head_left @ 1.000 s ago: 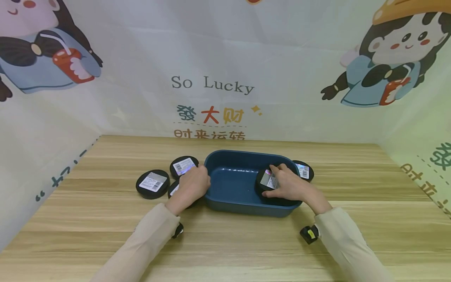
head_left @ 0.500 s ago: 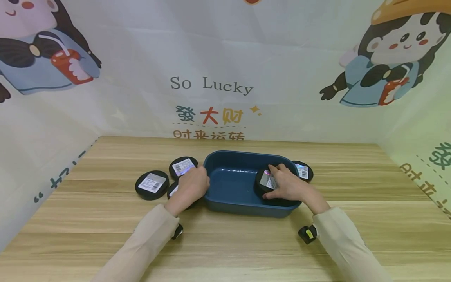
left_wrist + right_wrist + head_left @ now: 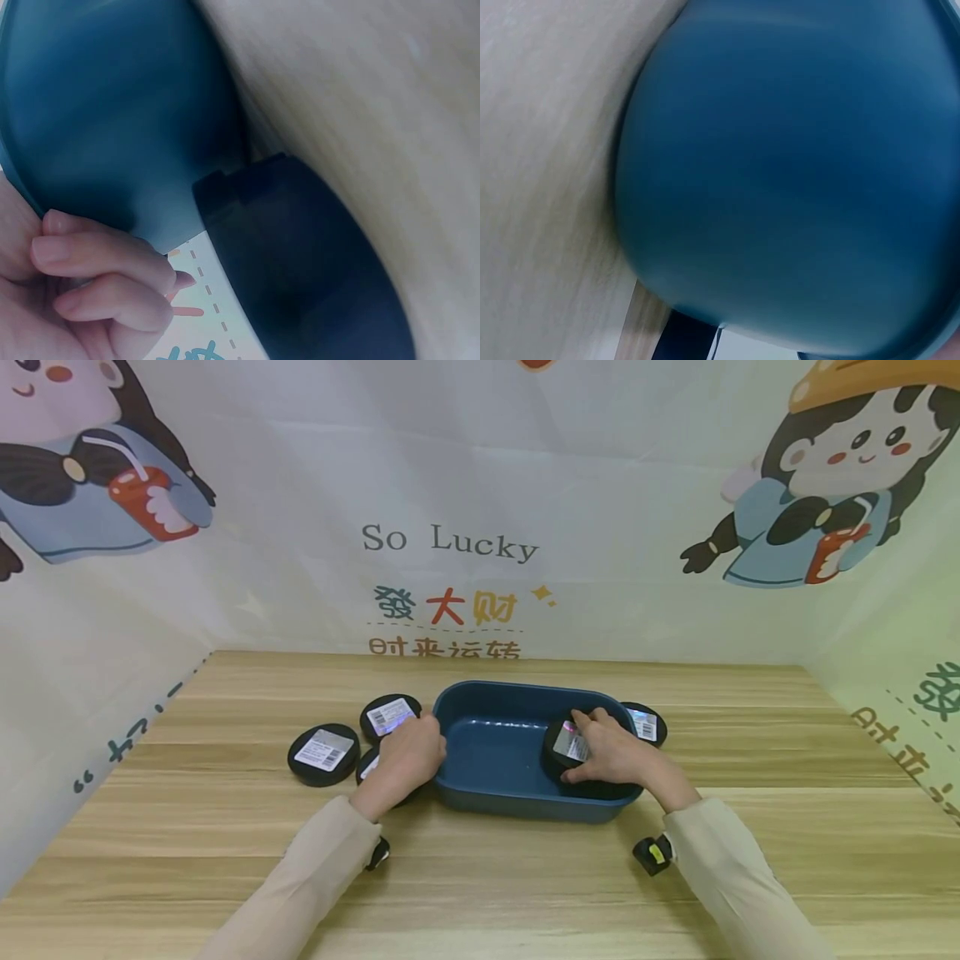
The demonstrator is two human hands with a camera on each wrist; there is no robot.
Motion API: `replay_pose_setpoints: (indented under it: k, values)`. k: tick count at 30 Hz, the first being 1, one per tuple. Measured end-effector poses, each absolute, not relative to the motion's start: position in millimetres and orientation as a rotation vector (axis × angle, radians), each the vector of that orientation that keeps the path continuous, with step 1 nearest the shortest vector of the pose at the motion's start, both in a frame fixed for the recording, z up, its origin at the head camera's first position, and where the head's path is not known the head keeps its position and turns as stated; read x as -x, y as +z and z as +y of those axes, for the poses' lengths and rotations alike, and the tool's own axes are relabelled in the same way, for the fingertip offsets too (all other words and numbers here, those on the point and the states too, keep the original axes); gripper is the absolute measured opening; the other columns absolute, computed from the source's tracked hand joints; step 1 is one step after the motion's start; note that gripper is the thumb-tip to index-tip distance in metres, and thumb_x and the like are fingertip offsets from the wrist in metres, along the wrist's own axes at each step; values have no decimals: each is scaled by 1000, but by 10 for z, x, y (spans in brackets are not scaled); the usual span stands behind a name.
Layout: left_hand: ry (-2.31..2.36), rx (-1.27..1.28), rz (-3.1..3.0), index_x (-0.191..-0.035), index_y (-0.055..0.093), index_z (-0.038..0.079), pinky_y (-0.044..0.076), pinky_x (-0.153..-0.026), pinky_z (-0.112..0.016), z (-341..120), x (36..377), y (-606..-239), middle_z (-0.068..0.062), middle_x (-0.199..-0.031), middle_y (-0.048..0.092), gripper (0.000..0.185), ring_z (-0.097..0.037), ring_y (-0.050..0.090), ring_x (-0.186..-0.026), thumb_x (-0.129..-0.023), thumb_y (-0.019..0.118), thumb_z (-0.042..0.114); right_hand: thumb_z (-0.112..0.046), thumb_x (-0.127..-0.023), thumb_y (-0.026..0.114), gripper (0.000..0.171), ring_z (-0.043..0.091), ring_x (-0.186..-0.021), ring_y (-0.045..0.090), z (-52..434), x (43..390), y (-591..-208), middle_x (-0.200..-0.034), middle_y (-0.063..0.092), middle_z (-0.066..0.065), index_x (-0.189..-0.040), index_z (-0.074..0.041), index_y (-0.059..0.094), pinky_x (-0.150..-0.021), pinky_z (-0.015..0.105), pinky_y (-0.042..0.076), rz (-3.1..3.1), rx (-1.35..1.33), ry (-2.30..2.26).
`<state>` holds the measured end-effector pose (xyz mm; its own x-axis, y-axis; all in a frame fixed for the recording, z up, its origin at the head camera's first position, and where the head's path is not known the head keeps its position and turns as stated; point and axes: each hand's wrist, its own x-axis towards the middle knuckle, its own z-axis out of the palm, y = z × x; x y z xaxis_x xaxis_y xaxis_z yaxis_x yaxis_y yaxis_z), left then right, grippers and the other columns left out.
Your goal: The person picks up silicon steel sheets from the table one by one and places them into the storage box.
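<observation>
A blue oblong plastic basin sits on the wooden table. My left hand grips its left rim with curled fingers; in the left wrist view, the fingers bend in beside the basin's outer wall. Inside the basin's right end, my right hand holds a black round flat case with a silver-white label, thumb at the near side and fingers over the far side. The right wrist view is mostly filled by the basin wall, with that hand almost wholly out of frame.
Left of the basin lie black labelled cases: one farthest left, one behind and one partly hidden under my left hand. Another case lies beyond the basin's right end. A printed cloth backdrop stands behind the table.
Both hands keep their places, the left at the basin rim and the right on the case. Only a very slight shift of the head view shows.
</observation>
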<state>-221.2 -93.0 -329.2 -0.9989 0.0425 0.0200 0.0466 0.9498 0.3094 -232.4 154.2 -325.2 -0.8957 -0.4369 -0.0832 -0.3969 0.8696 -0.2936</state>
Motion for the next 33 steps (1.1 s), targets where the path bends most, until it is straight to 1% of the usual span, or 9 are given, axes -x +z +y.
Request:
replay_pose_setpoints:
  k: [14,22,28,31,33]
  values:
    - [-487,76,-3086,-101,53,-9,46,-63,-46,-931,2219,-3306,-23,-91,60,27,-30,60,-79,-85,49,12,-30,-69,74,89,32,-98,43,1546,2307,-3234,-118,40,31,-130,15,29,-84,44,39,2881,609,-408]
    - [-484,76,-3067,-99,54,-9,46,-63,-46,-928,2221,-3312,-24,-91,60,26,-31,60,-80,-85,49,12,-35,-69,73,91,36,-106,41,1554,2304,-3225,-124,37,33,-131,14,28,-89,47,37,2881,617,-391]
    - [-489,87,-3056,-97,54,-9,46,-63,-47,-927,2215,-3312,-24,-89,60,24,-32,60,-78,-85,49,11,-39,-74,69,87,39,-114,37,1561,2276,-3172,-129,34,32,-132,12,29,-92,50,34,2895,638,-402]
    - [-490,89,-3050,-96,54,-8,46,-63,-47,-928,2213,-3314,-24,-89,60,23,-32,60,-78,-85,49,11,-38,-78,65,81,41,-117,37,1567,2254,-3130,-129,35,32,-133,11,29,-92,51,34,2914,644,-425]
    - [-487,89,-3047,-96,54,-9,46,-63,-47,-929,2213,-3318,-25,-89,60,23,-32,60,-79,-85,50,11,-36,-79,64,78,41,-115,39,1576,2245,-3106,-127,37,33,-132,11,31,-90,50,36,2944,675,-435]
